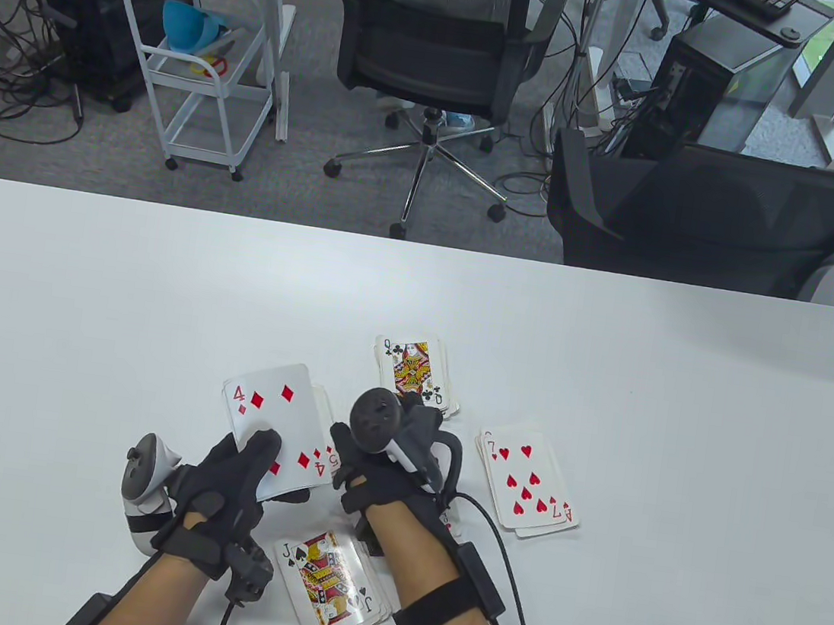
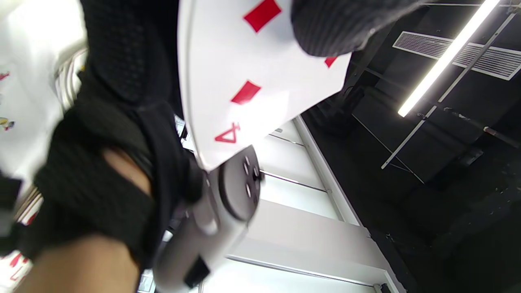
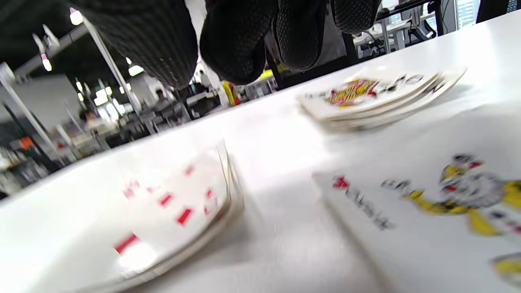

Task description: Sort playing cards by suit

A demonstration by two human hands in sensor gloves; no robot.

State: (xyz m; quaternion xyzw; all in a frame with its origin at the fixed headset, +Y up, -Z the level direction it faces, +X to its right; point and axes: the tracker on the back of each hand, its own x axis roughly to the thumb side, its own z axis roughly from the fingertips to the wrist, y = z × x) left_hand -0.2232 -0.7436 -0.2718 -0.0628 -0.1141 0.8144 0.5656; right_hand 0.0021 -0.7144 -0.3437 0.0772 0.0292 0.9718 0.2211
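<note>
My left hand [image 1: 247,463] grips the 4 of diamonds [image 1: 273,416] face up, thumb on its face, just above the table. The card fills the left wrist view [image 2: 252,77] under my thumb. A 5 peeks out beneath it. My right hand [image 1: 377,468] hovers palm down just right of it, and its fingertips [image 3: 240,49] hold nothing. Face-up piles lie around it: queen of clubs [image 1: 416,374], 7 of hearts [image 1: 528,488], jack of spades [image 1: 332,581]. The right wrist view shows a pile with red diamond pips [image 3: 175,203] and a red-indexed face card [image 3: 447,195] below that hand.
The white table [image 1: 81,299] stretches wide on both sides of the piles. Two black office chairs [image 1: 706,212] stand past its far edge. My right glove's cable [image 1: 499,561] trails over the table beside the heart pile.
</note>
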